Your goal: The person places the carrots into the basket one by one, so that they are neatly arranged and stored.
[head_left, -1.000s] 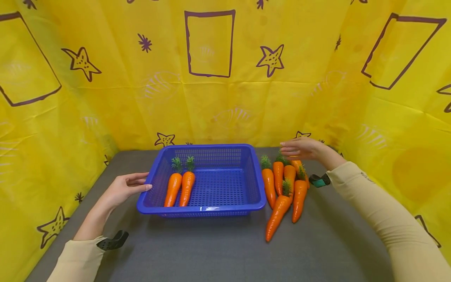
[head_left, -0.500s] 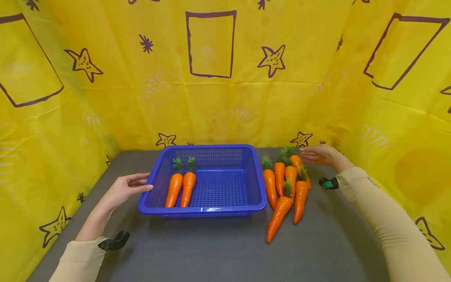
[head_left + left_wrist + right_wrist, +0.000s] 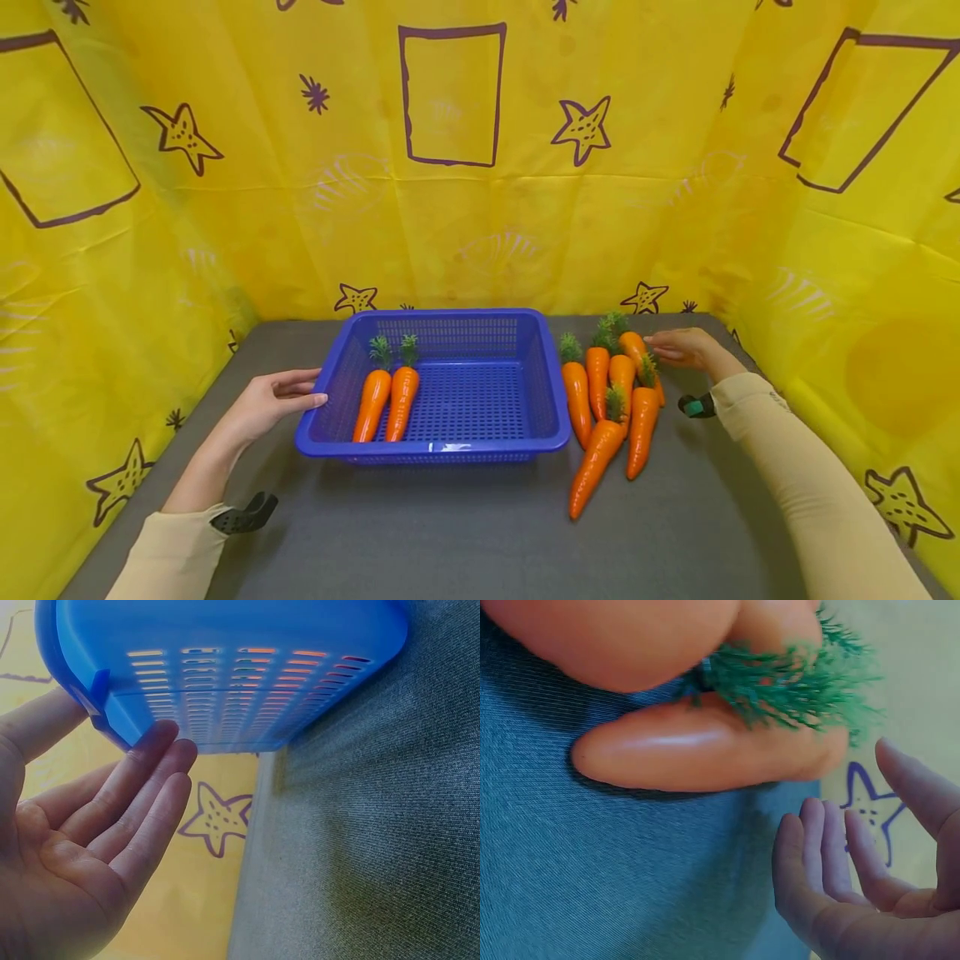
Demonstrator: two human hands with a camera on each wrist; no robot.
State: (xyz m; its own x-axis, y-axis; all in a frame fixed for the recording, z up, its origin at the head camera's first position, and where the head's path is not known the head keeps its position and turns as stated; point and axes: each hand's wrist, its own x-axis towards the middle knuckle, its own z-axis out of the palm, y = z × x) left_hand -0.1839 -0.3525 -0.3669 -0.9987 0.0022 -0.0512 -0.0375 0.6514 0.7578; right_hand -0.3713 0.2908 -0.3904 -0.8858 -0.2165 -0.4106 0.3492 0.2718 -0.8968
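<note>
A blue plastic basket [image 3: 450, 447] stands on the grey table with two orange toy carrots [image 3: 402, 406] side by side at its left. My left hand [image 3: 266, 402] is at the basket's left side, thumb across the rim and the other fingers loosely straight by the slotted outer wall. To the basket's right lies a group of several toy carrots with green tops, one of them slanting out in front [image 3: 597, 467]. Beside the rearmost carrot [image 3: 712, 750], my right hand [image 3: 686, 346] is spread and holds nothing, its fingertips close to that carrot's top end.
Yellow cloth walls [image 3: 450, 225] with starfish drawings enclose the back and both sides of the grey table [image 3: 420, 533]. Each wrist wears a dark band [image 3: 245, 514]. The carrot group sits right up against the basket's right wall.
My right hand has moved from above the carrots' green tops out to the right, then lower beside the rearmost carrot. The left hand, basket and carrots keep their places.
</note>
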